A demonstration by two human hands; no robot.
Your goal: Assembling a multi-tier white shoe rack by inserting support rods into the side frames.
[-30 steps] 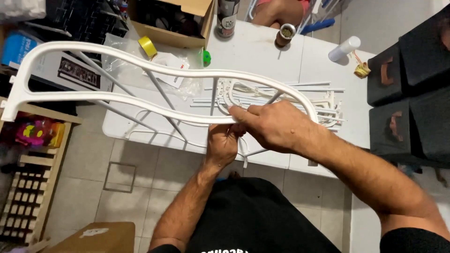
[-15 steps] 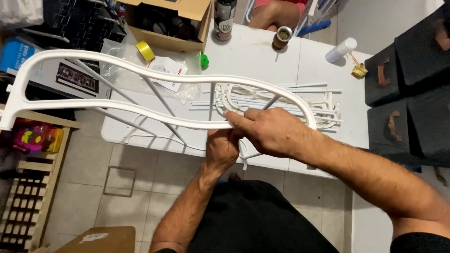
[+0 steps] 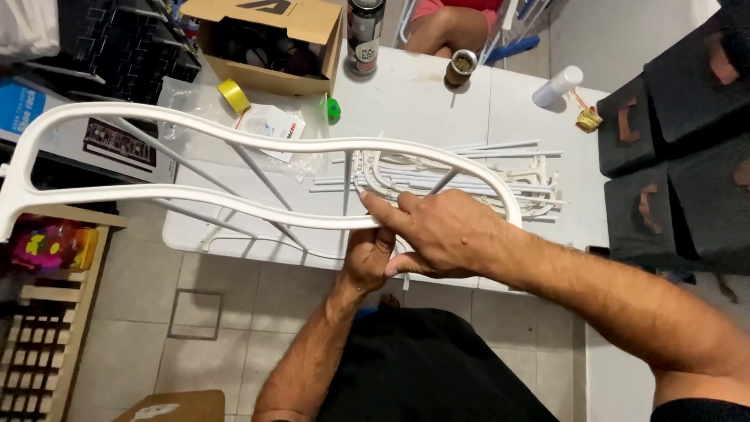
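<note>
A long white wavy plastic frame (image 3: 195, 129) with thin grey rods across it stretches from the far left over the white table (image 3: 422, 101). My right hand (image 3: 445, 230) lies over the frame's lower rail near its right end, fingers pointing left and pressing on it. Just below, my left hand (image 3: 369, 256) grips the same rail from underneath, partly hidden by the right hand. More white plastic parts and thin rods (image 3: 500, 176) lie on the table behind the frame.
An open cardboard box (image 3: 273, 39), a yellow tape roll (image 3: 233, 95), a plastic bag with a leaflet (image 3: 273, 125), a dark can (image 3: 365, 31) and a white tube (image 3: 557, 84) sit on the table. Black boxes (image 3: 680, 148) stand right; a wooden rack (image 3: 47, 312) stands left. A seated person's legs (image 3: 453, 23) show beyond the table.
The view has shifted slightly; the frame and both hands sit a little lower in it. Both hands keep their hold on the lower rail.
</note>
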